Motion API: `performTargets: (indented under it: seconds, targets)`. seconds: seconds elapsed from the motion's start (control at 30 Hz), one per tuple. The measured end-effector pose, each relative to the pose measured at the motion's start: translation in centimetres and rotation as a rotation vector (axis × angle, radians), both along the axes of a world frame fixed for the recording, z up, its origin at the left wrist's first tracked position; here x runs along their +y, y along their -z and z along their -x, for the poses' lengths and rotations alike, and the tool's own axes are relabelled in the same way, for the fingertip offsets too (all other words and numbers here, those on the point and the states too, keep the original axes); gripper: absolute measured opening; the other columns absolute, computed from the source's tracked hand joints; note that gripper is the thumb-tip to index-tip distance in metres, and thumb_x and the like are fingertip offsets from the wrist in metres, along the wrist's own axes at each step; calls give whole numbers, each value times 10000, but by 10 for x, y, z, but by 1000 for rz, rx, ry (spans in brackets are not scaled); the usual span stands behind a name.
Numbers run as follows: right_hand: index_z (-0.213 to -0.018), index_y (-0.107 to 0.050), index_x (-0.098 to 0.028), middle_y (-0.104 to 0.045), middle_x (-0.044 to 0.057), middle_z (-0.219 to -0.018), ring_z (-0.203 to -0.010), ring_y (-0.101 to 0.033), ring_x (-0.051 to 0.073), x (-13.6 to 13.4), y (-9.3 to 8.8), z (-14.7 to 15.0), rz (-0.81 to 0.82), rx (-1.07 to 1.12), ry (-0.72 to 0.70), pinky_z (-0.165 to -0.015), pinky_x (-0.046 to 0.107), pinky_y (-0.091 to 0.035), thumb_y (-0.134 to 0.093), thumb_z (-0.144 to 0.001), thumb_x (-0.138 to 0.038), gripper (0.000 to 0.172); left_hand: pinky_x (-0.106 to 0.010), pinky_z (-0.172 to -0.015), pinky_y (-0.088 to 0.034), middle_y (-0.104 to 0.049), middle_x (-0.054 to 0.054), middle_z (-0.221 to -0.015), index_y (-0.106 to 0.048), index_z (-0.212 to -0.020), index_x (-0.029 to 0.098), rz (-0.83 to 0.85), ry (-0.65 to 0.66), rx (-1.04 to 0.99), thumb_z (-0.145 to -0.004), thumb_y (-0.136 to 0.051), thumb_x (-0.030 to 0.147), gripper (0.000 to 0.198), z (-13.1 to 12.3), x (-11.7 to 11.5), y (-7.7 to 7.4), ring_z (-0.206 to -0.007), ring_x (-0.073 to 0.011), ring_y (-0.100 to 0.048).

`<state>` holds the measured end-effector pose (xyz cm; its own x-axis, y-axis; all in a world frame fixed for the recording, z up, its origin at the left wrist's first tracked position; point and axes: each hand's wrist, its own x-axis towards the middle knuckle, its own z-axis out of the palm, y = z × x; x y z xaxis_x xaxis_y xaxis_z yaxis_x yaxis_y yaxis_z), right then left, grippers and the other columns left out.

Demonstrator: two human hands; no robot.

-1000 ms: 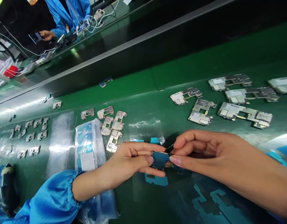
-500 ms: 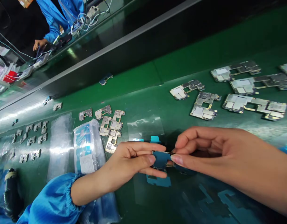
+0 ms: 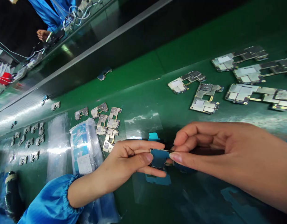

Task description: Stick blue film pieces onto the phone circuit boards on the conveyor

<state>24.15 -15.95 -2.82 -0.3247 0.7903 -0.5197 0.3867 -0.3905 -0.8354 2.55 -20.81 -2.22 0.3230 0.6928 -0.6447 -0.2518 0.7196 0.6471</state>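
A circuit board (image 3: 160, 158) with a blue face is held between my two hands, above the green bench. My left hand (image 3: 131, 158) grips its left end, thumb on top and fingers beneath and around it. The thumb and fingertips of my right hand (image 3: 204, 146) pinch its right part, which those fingers partly cover. Under the board lies a clear plastic sheet (image 3: 143, 123) with blue film pieces (image 3: 158, 179) on it, partly hidden by my hands.
Circuit boards (image 3: 205, 99) lie at the right, with more boards (image 3: 113, 123) left of centre. Beside those are a plastic bag of blue film (image 3: 81, 143) and clear sheets (image 3: 57, 143). A black-handled tool (image 3: 11, 193) is at the lower left. Across a ledge, a co-worker's hand (image 3: 43, 35) shows.
The view has shifted slightly. My hands keep hold of the board in nearly the same pose. The co-worker's hand across the ledge has changed its pose.
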Motion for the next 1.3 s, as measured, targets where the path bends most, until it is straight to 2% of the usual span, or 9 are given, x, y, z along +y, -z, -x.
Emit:
performTargets:
  seconds: [0.13,0.27,0.5,0.63,0.8,0.9,1.07,1.3]
  targets:
    - [-667,-692,-299,-719,-28,-637,-598,-664,159,-2,-8,4,6,-9,32,-499,234,-470,-707,-701,-435,140,-226,-827,-643,-817,-6,-934,-816,-1114,232,4,-3,1,-885,-813,268,231,0,0,0,-822,-187,-814]
    - [-669,-695,-298,-726,-21,-647,-610,-680,168,-2,-9,4,-15,-29,19,-505,237,-487,-710,-711,-433,142,-218,-823,-641,-820,-14,-952,-812,-1126,231,11,3,-1,-898,-800,262,230,1,1,0,-827,-189,-814]
    - [-651,-698,-298,-721,-26,-602,-553,-709,168,-1,6,0,-145,-7,-16,-449,202,-507,-708,-699,-389,104,-248,-845,-649,-815,-30,-974,-802,-1151,221,-11,12,19,-930,-766,247,225,2,-1,3,-850,-188,-812]
    - [-647,-695,-296,-728,-36,-602,-533,-720,162,-3,12,1,-186,-37,11,-428,186,-502,-691,-700,-361,84,-232,-818,-655,-818,-33,-995,-805,-1136,214,-14,-7,24,-927,-775,255,215,-1,-1,0,-824,-179,-813]
    - [-630,-683,-288,-733,-38,-608,-559,-730,166,-4,1,6,-162,-81,7,-458,196,-516,-685,-682,-343,75,-138,-708,-623,-813,7,-858,-823,-1048,214,0,-55,38,-896,-804,227,154,-8,1,-9,-740,-126,-803]
    - [-621,-679,-287,-735,-30,-611,-579,-740,184,-3,-5,7,-141,-100,-7,-471,217,-526,-684,-681,-341,81,-159,-709,-628,-810,2,-825,-825,-1016,196,2,-62,81,-868,-829,227,151,-10,3,-11,-720,-131,-799]
    - [-622,-686,-294,-736,-35,-594,-543,-736,190,-2,1,6,-183,-70,5,-443,230,-523,-679,-679,-316,62,-202,-742,-641,-826,-31,-904,-817,-1056,193,-12,-25,166,-853,-845,287,226,-9,3,-10,-758,-165,-809]
    - [-607,-690,-295,-735,-40,-589,-513,-722,178,-3,2,5,-220,-49,0,-436,228,-521,-653,-671,-290,75,-164,-729,-634,-828,2,-905,-822,-1047,229,2,-34,128,-852,-853,293,208,-8,2,-11,-760,-131,-802]
